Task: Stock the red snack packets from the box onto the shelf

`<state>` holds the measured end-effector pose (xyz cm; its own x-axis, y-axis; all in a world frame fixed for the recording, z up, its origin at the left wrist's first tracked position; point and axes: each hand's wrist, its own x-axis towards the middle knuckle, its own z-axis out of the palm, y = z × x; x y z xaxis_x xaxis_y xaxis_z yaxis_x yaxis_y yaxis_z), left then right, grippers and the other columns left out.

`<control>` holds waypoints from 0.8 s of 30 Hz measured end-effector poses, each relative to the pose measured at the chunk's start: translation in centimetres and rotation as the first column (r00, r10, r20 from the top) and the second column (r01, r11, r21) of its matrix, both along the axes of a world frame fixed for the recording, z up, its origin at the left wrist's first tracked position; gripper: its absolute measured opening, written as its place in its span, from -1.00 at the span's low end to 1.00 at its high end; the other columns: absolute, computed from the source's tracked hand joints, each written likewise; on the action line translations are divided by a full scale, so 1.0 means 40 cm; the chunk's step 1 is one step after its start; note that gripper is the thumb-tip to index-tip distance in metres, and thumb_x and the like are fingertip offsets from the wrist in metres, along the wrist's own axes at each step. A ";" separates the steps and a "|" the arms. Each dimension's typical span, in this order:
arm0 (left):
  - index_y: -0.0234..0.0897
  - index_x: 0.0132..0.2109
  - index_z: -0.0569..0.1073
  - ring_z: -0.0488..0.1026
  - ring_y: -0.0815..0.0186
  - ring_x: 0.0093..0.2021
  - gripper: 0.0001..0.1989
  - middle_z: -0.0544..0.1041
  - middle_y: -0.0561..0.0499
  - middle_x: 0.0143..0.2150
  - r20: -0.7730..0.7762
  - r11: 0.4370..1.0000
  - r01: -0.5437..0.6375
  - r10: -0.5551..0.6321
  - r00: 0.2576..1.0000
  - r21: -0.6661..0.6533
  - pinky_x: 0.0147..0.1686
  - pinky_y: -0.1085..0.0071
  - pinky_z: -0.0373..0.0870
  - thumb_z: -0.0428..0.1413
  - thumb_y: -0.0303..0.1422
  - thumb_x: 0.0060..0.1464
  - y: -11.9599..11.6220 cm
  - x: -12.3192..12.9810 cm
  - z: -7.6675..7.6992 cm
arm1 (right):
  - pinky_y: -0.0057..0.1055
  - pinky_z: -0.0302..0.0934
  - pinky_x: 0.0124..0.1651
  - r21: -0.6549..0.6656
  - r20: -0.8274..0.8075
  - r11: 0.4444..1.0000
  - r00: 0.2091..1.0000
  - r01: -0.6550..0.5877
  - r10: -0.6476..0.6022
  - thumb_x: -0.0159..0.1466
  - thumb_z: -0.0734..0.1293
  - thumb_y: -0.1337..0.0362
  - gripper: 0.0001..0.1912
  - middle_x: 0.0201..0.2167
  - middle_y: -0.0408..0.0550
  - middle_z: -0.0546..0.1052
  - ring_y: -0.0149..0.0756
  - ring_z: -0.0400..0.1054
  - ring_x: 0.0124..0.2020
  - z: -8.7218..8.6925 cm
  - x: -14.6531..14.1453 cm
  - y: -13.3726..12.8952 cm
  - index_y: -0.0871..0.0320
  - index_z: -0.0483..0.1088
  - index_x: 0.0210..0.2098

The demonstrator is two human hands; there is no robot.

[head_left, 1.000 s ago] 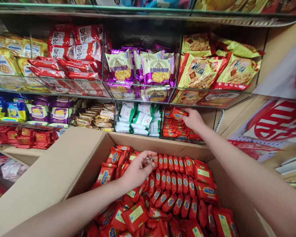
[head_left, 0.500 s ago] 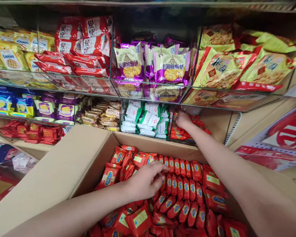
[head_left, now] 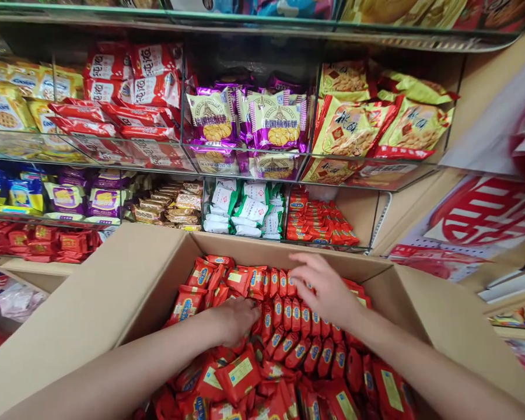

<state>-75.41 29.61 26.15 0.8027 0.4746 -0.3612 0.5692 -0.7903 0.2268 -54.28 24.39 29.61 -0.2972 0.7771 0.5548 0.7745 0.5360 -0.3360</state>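
An open cardboard box is filled with red wrapped snack packets, some in neat rows. My left hand reaches down among the packets left of the rows, fingers bent; its fingertips are hidden between the packets. Above the upper rows hovers my right hand, fingers apart and nothing in them. More red packets lie stacked in the lower shelf compartment behind the box.
Glass-fronted shelves hold purple biscuit packs, yellow packs, red-and-white packs and white-green packets. A shelf edge crosses the top. The box's right flap spreads outward.
My right hand has come back from the shelf compartment to above the box. My left hand has moved left and down into the packets. The view has shifted, showing more at the right.
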 end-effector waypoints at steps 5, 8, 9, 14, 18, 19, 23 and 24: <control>-0.22 -0.45 0.42 0.32 0.26 -0.59 -0.63 0.33 0.10 -0.64 0.155 0.990 -0.103 0.118 0.981 -0.100 -0.56 0.42 0.21 0.23 -0.57 -0.58 0.026 -0.023 -0.004 | -0.17 0.18 -0.03 -0.200 -0.151 0.974 0.986 -0.105 0.075 0.19 0.16 0.40 -0.81 -0.19 0.02 0.41 -0.22 0.27 -0.10 -0.081 -0.060 -0.054 0.10 0.38 -0.30; -0.23 -0.51 0.40 0.26 0.37 -0.58 -0.79 0.29 0.15 -0.64 0.288 0.954 -0.143 0.219 0.932 -0.263 -0.54 0.48 0.17 0.25 -0.46 -0.43 0.049 -0.017 0.040 | -0.24 0.25 -0.13 -0.432 -0.380 0.886 0.925 -0.170 -0.008 0.15 0.26 0.29 -0.76 -0.18 0.01 0.42 -0.24 0.31 -0.14 -0.102 -0.073 -0.057 0.10 0.32 -0.16; -0.24 -0.46 0.41 0.27 0.39 -0.55 -0.80 0.31 0.14 -0.60 0.369 0.930 -0.158 0.283 0.885 -0.332 -0.51 0.49 0.18 0.24 -0.41 -0.36 0.054 -0.010 0.056 | -0.26 0.28 -0.17 -0.502 -0.469 0.839 0.881 -0.210 -0.060 0.11 0.31 0.24 -0.65 -0.17 0.01 0.41 -0.24 0.32 -0.15 -0.106 -0.076 -0.057 0.10 0.27 -0.10; -0.31 -0.41 0.31 0.27 0.49 -0.54 -0.70 0.33 0.16 -0.52 0.495 0.592 -0.074 0.731 0.470 -0.803 -0.49 0.54 0.23 0.25 -0.27 -0.26 0.034 0.036 0.087 | -0.32 0.23 -0.11 -0.522 -0.751 0.741 0.640 -0.423 -0.165 0.08 0.34 0.17 -0.60 -0.20 -0.05 0.44 -0.31 0.35 -0.18 -0.103 -0.087 -0.049 0.12 0.23 -0.13; -0.34 -0.47 0.28 0.27 0.53 -0.59 -0.66 0.32 0.18 -0.59 0.366 0.401 -0.016 0.851 0.378 -0.916 -0.52 0.53 0.29 0.27 -0.25 -0.28 0.005 0.053 0.072 | -0.36 0.23 -0.17 -0.524 -0.738 0.770 0.646 -0.364 -0.197 0.13 0.28 0.13 -0.74 -0.30 -0.09 0.48 -0.32 0.36 -0.25 -0.083 -0.078 -0.045 0.17 0.32 -0.27; -0.35 -0.47 0.29 0.30 0.52 -0.58 -0.66 0.34 0.18 -0.58 0.360 0.385 0.003 0.862 0.358 -0.923 -0.50 0.52 0.31 0.27 -0.26 -0.28 0.001 0.054 0.070 | -0.36 0.24 -0.19 -0.538 -0.728 0.770 0.649 -0.342 -0.221 0.13 0.28 0.11 -0.73 -0.32 -0.09 0.48 -0.32 0.36 -0.28 -0.078 -0.075 -0.045 0.17 0.33 -0.27; -0.34 -0.41 0.34 0.40 0.43 -0.46 -0.69 0.44 0.10 -0.49 0.316 0.303 0.089 0.899 0.302 -0.949 -0.39 0.44 0.38 0.25 -0.23 -0.21 -0.001 0.054 0.071 | -0.32 0.25 -0.17 -0.545 -0.729 0.789 0.626 -0.285 -0.277 0.15 0.24 0.07 -0.70 -0.29 -0.08 0.50 -0.30 0.37 -0.28 -0.068 -0.063 -0.045 0.14 0.37 -0.23; -0.33 -0.36 0.36 0.43 0.38 -0.42 -0.68 0.46 0.07 -0.44 0.258 0.233 0.112 0.910 0.323 -0.966 -0.36 0.39 0.39 0.21 -0.18 -0.17 -0.001 0.052 0.072 | -0.32 0.25 -0.15 -0.527 -0.736 0.803 0.622 -0.276 -0.269 0.15 0.25 0.08 -0.69 -0.26 -0.08 0.50 -0.29 0.36 -0.26 -0.067 -0.061 -0.045 0.12 0.37 -0.20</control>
